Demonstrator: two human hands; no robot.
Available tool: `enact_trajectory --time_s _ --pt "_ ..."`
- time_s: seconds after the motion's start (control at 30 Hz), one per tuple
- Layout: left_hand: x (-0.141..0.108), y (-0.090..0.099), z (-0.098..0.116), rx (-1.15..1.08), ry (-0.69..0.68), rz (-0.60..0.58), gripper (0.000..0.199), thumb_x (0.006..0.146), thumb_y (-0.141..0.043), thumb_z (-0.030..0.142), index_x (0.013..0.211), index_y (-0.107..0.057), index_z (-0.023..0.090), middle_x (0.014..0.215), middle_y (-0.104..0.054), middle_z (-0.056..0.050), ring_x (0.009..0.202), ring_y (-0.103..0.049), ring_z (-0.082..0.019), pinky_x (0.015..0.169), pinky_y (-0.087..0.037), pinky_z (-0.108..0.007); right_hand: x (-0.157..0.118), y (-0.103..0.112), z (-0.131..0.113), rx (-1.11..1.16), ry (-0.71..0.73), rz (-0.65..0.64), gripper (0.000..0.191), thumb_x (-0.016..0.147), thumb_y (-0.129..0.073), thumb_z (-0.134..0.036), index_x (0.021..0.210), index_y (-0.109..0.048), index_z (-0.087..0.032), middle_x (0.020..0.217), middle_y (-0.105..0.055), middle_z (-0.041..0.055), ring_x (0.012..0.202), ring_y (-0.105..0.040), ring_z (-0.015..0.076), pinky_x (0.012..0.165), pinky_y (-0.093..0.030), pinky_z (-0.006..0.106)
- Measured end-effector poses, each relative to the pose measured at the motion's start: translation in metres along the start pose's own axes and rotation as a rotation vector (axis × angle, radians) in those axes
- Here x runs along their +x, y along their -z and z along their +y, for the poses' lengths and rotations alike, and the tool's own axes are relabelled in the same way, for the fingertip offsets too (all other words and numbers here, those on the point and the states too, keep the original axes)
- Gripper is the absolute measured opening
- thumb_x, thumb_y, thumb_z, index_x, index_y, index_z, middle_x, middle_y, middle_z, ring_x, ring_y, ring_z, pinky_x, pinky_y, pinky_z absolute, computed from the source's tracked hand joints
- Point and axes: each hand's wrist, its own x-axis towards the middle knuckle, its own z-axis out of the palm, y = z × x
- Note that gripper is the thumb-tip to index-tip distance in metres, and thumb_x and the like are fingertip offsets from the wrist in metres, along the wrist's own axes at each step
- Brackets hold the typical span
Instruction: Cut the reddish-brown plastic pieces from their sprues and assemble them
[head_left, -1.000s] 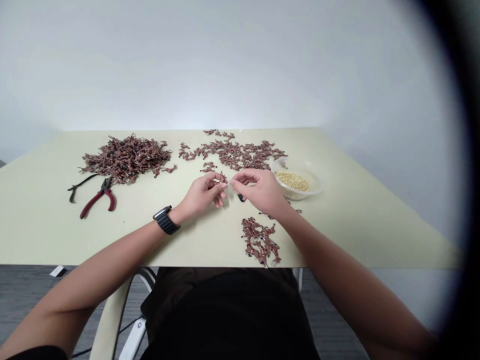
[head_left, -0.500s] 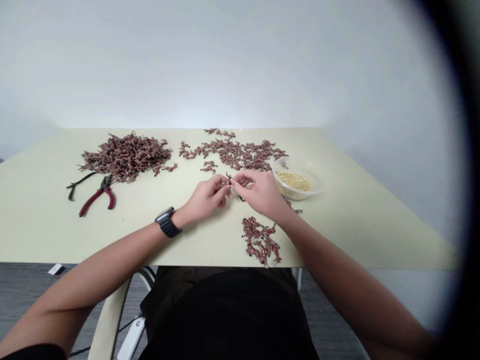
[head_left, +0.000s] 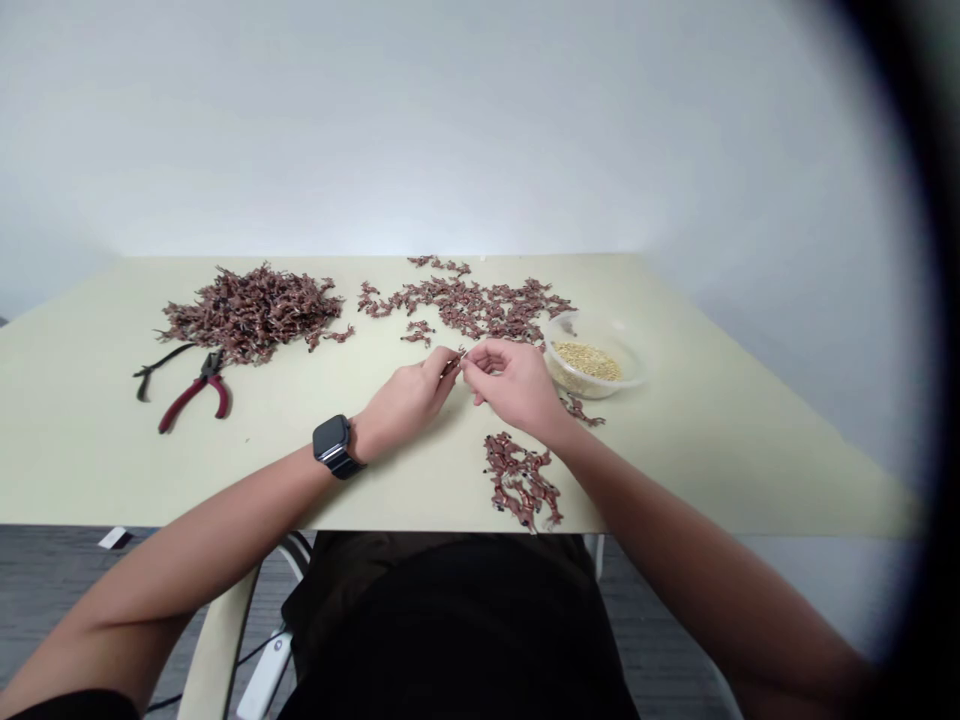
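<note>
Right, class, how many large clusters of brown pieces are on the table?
3: a dense heap at far left, a looser spread at far centre, a small cluster near the front edge; smaller strays lie apart.

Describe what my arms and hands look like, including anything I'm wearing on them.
Both forearms are bare, and neither the left hand nor the right hand wears a glove. A black smartwatch on a black band sits on the left wrist. A black sleeve shows at the lower left edge of the view.
</note>
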Motion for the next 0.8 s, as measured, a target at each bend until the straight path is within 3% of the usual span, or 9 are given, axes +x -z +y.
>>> enact_trajectory --time_s 0.13,0.27,0.47,0.6,0.7,0.8 --pt "0.000 0.000 -0.003 0.094 -0.060 -0.014 0.020 0.115 -0.039 0.033 0.118 -0.052 0.019 0.083 -0.068 -0.005 0.062 -0.059 -0.016 0.058 -0.031 -0.027 0.003 0.005 -0.006 0.237 -0.145 -0.100 0.016 0.088 -0.075 -0.032 0.082 -0.072 -0.018 0.071 -0.069 0.0024 0.056 -0.063 0.0140 0.055 -0.056 0.029" --pt "0.001 0.006 0.000 -0.067 -0.013 -0.026 0.018 0.113 -0.043 0.033 0.111 -0.054 0.019 0.083 -0.069 -0.003 0.064 -0.060 -0.015 0.061 -0.036 -0.026 0.003 0.011 -0.010 0.218 -0.136 -0.142 0.019 0.088 -0.077 -0.035 0.084 -0.073 -0.017 0.072 -0.071 0.0026 0.056 -0.064 0.0131 0.054 -0.056 0.027" --pt "0.002 0.013 0.006 -0.395 0.103 -0.084 0.023 0.111 -0.049 0.035 0.099 -0.059 0.019 0.075 -0.071 0.000 0.061 -0.062 -0.012 0.064 -0.044 -0.026 0.001 0.012 -0.005 -0.005 0.058 -0.125 0.021 0.095 -0.070 -0.039 0.089 -0.075 -0.020 0.079 -0.072 0.0029 0.057 -0.064 0.0140 0.051 -0.053 0.028" --pt "0.002 0.011 0.003 -0.498 0.135 -0.112 0.027 0.111 -0.050 0.039 0.097 -0.061 0.019 0.071 -0.070 0.000 0.058 -0.062 -0.011 0.063 -0.046 -0.026 0.001 0.012 -0.002 -0.109 0.154 -0.061 0.015 0.096 -0.070 -0.035 0.094 -0.074 -0.021 0.082 -0.071 0.0034 0.071 -0.066 0.0174 0.059 -0.054 0.029" --pt "0.002 0.010 0.001 -0.542 0.151 -0.136 0.027 0.111 -0.051 0.040 0.098 -0.062 0.019 0.077 -0.073 -0.002 0.060 -0.064 -0.012 0.062 -0.046 -0.026 0.003 0.015 0.000 -0.230 0.330 -0.032 0.007 0.097 -0.068 -0.026 0.099 -0.072 -0.022 0.088 -0.070 0.0039 0.079 -0.065 0.0183 0.066 -0.053 0.030" --pt "0.002 0.011 0.000 -0.553 0.164 -0.150 0.027 0.111 -0.051 0.040 0.100 -0.063 0.018 0.078 -0.074 -0.003 0.059 -0.063 -0.012 0.060 -0.046 -0.026 0.004 0.019 0.002 -0.331 0.513 -0.083 0.012 0.100 -0.061 -0.020 0.102 -0.072 -0.022 0.096 -0.071 0.0053 0.084 -0.065 0.0185 0.073 -0.051 0.032"
